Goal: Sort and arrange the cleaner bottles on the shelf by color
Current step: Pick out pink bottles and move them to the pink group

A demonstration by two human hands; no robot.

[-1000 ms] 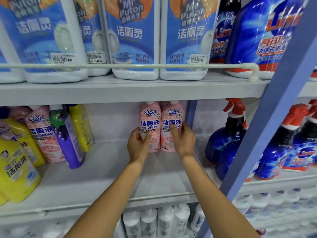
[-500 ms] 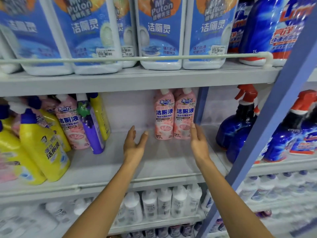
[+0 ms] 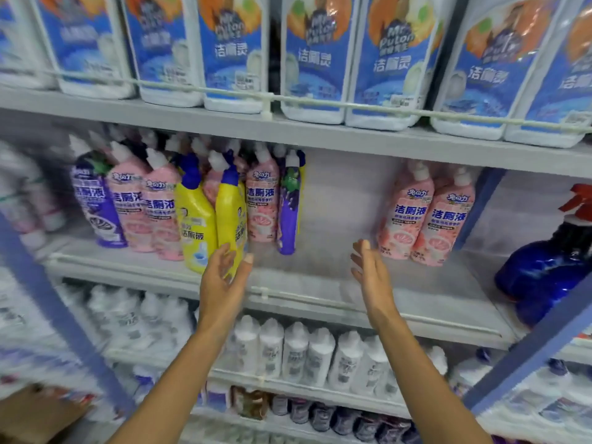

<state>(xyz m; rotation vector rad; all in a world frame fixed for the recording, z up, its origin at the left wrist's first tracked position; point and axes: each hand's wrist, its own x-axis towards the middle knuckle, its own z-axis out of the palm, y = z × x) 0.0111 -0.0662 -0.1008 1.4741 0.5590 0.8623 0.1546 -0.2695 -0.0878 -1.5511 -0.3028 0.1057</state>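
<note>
Two bare hands are held up in front of the middle shelf (image 3: 320, 283), and nothing is gripped by either. The left hand (image 3: 224, 277) is spread, thumb apart from the fingers, at about 7 o'clock from the centre of the view; its fingertips (image 3: 224, 249) are seen just in front of the base of a yellow bottle (image 3: 230, 216), though contact cannot be told through the blur. The right hand (image 3: 371, 274) is held flat and edge-on at about 5 o'clock, with its fingers straight and close together, near but apart from two pink bottles (image 3: 426, 219), which are stood side by side, touching, at 3 o'clock against the blue upright (image 3: 480, 206). Between the two hands a bare stretch of shelf is seen. At 9 o'clock a mixed cluster is packed together: a purple bottle (image 3: 93, 203) at its left end, pink bottles (image 3: 141, 213) beside it, a second yellow bottle (image 3: 195, 225), another pink bottle (image 3: 261, 209) and a slim purple bottle (image 3: 290, 206) at its right end, all leaning slightly. At 12 o'clock, large white jugs (image 3: 320, 65) with blue labels are lined up behind a rail. A dark blue spray bottle (image 3: 544, 261) with a red trigger is stood at the far right, and rows of white bottles (image 3: 304, 354) are ranged at 6 o'clock.
</note>
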